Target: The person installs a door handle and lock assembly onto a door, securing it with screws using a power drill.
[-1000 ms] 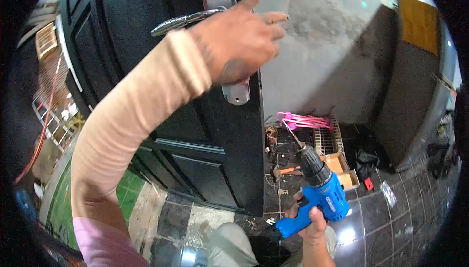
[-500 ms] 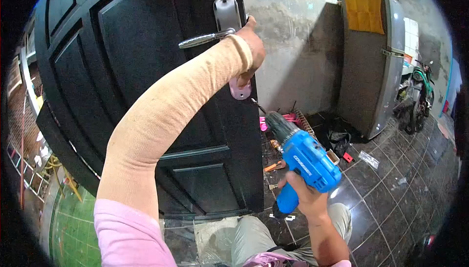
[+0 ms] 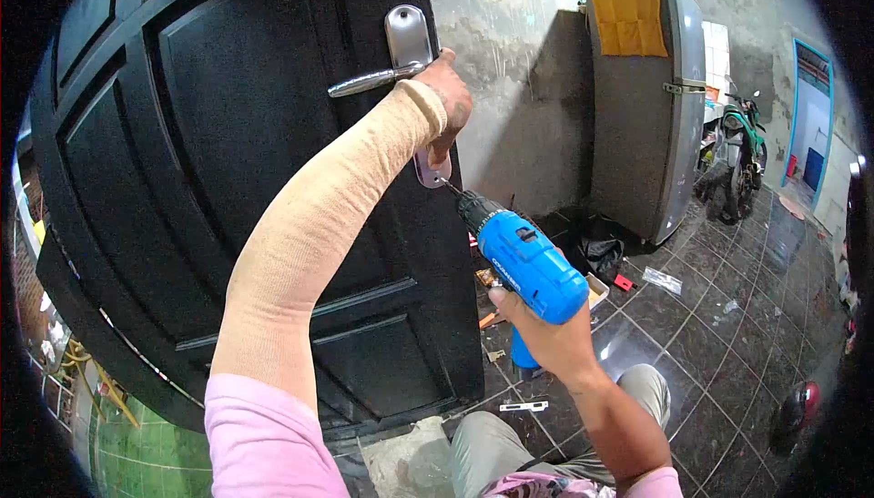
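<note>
My left hand (image 3: 448,102) is wrapped round the edge of the black door (image 3: 246,161), over the middle of the silver handle plate (image 3: 409,34); its fingers press on the plate. The lever (image 3: 369,81) points left from the plate. In my right hand (image 3: 546,339) is a blue cordless drill (image 3: 533,266), held by its grip. The thin bit of the drill reaches the lower end of the plate, at or very near the screw hole; exact contact is too small to tell.
A grey fridge (image 3: 637,116) with a yellow cloth (image 3: 629,21) stands at the right, a motorcycle (image 3: 739,152) behind it. On the dark tiled floor lie a metal strip (image 3: 523,406), a plastic packet (image 3: 662,280) and a red piece (image 3: 624,283).
The drill in my right hand has moved up and left, its bit now at the plate's lower end. The view has shifted right, and my left hand remains at the plate.
</note>
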A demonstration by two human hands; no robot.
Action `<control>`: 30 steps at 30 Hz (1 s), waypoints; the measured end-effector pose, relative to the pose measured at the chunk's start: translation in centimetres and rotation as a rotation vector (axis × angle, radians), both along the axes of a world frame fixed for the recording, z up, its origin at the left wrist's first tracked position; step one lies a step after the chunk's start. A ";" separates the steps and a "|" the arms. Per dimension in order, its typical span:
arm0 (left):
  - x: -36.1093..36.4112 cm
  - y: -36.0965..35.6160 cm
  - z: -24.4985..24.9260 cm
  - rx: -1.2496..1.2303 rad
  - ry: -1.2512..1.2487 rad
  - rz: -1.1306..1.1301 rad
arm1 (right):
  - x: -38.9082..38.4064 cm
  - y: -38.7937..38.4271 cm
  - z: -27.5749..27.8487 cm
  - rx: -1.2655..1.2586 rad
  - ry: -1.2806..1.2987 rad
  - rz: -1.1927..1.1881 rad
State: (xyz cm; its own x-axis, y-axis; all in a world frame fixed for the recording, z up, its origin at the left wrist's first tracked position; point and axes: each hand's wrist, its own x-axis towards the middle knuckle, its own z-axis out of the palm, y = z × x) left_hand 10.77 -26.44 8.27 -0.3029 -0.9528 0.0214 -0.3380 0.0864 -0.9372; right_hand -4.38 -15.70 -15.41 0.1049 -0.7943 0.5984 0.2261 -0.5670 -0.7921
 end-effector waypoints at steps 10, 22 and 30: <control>0.2 0.2 -0.2 -0.011 0.015 -0.019 | 0.6 1.0 1.2 0.032 0.094 -0.056; 0.0 0.7 -0.3 0.001 0.014 -0.003 | 1.3 1.1 1.7 0.062 0.115 -0.069; -0.1 1.1 -0.3 -0.014 0.049 -0.026 | 1.6 1.3 2.0 0.028 0.109 -0.076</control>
State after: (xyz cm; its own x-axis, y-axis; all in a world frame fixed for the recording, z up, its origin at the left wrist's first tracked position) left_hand 10.63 -25.38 7.97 -0.3254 -0.9442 0.0506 -0.3818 0.0823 -0.9206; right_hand -2.78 -14.40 -13.37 0.1072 -0.8186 0.5643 0.0946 -0.5566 -0.8254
